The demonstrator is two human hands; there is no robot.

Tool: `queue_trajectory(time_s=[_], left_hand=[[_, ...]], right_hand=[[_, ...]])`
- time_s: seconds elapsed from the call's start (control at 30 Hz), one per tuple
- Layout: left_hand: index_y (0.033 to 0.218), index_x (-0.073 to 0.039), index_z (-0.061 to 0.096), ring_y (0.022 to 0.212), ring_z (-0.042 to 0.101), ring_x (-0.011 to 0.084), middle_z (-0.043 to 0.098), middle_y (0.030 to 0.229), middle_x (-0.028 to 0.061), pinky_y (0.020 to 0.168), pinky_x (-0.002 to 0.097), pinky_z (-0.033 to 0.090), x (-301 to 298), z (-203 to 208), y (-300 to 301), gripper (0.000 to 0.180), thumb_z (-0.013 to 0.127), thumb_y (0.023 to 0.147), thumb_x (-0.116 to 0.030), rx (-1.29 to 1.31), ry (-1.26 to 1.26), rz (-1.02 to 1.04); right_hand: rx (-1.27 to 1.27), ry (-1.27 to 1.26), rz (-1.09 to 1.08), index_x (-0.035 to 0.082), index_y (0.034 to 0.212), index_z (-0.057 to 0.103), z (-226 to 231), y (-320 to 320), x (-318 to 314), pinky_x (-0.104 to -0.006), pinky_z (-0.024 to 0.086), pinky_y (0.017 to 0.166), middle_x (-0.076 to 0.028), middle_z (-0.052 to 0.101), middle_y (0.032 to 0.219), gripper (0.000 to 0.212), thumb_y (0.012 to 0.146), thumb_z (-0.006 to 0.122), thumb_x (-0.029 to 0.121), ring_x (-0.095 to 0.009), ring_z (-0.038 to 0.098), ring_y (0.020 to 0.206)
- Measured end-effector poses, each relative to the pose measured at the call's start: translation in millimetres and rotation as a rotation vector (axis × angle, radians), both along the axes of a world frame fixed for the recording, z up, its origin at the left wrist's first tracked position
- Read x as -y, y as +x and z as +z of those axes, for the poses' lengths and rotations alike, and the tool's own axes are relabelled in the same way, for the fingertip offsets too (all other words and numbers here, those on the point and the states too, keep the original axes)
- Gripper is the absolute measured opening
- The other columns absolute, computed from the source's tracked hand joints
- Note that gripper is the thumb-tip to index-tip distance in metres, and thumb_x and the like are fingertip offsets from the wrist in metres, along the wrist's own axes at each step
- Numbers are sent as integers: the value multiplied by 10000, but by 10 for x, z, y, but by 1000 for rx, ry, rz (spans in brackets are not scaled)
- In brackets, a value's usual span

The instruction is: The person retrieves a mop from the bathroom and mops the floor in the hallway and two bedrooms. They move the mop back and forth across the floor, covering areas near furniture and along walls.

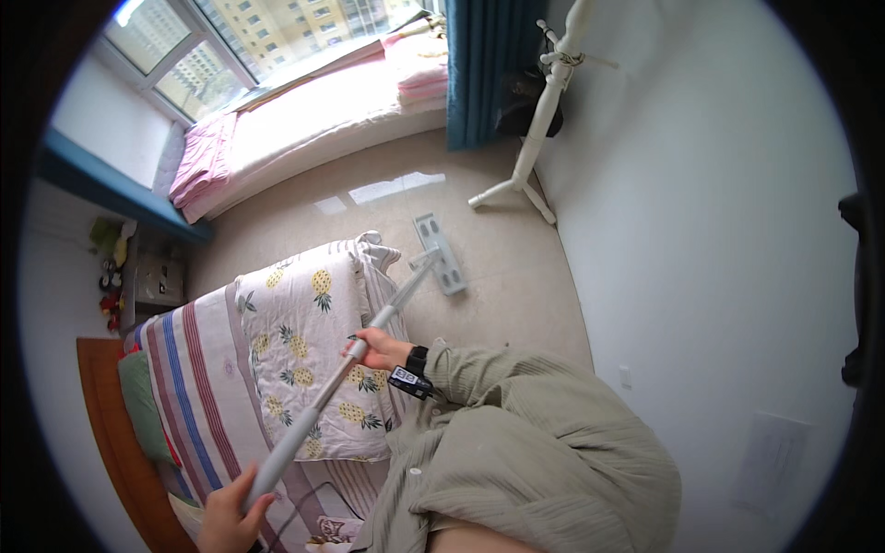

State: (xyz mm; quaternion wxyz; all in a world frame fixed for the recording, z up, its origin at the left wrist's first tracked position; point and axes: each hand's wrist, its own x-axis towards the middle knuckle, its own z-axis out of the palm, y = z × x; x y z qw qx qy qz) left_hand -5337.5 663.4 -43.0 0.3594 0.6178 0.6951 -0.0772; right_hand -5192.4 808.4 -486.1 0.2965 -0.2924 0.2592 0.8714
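Observation:
A flat mop with a long grey and silver handle (318,403) slants across the view, from the lower left up to the middle. Its pale rectangular head (441,254) lies on the tiled floor past the foot of the bed. Midway down the pole, my right hand (380,349) is closed around it; a black band with a small dark device sits on that wrist. My left hand (232,512) wraps the upper grip near the lower edge of the picture. The mop's underside is hidden.
Left of the pole stands a bed with a striped sheet (200,359) and a pineapple-print quilt (300,286). A white coat stand (527,166) rests its feet near the right wall. Beyond the floor (512,276) are a cushioned window seat (313,129) and a blue curtain (484,83).

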Motion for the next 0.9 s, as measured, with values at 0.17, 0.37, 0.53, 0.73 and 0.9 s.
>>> queue_trajectory(time_s=[0.17,0.37,0.53,0.73,0.9], left_hand=[[1400,-63,431,558,568,298,574,694,146,498,343,436,-732,532,227,574,643,868,-88,-90,259,-305],[1319,-42,524,697,607,369,619,886,207,586,412,482,-1528,483,413,490,663,855,-119,-297,189,-301],[1240,4,565,690,616,340,640,880,172,565,406,473,-2203,434,452,453,695,824,-119,-358,268,-243],[1191,31,596,605,598,338,615,715,147,547,401,462,-2910,371,484,649,764,699,-357,-398,434,-112],[1090,29,636,626,610,301,629,771,143,549,375,475,-3288,403,439,523,749,713,-315,-456,427,-22]], right_hand=[[-189,85,-170,9,941,420,686,-181,-780,-484,503,886,-92,520,790,123,946,478,117,-261,557,772],[-199,119,-93,41,858,480,711,-103,-1783,-435,494,821,-78,558,754,145,939,504,158,-269,563,784],[-201,120,-10,32,850,484,623,-75,-2505,-419,490,811,-86,554,755,158,946,501,157,-259,548,784],[-225,129,129,4,891,491,638,-115,-3328,-391,500,779,-119,544,816,151,940,520,143,-252,549,772],[-262,122,341,24,847,491,646,-439,-3801,-357,492,763,-97,539,803,193,964,499,178,-243,558,814]])
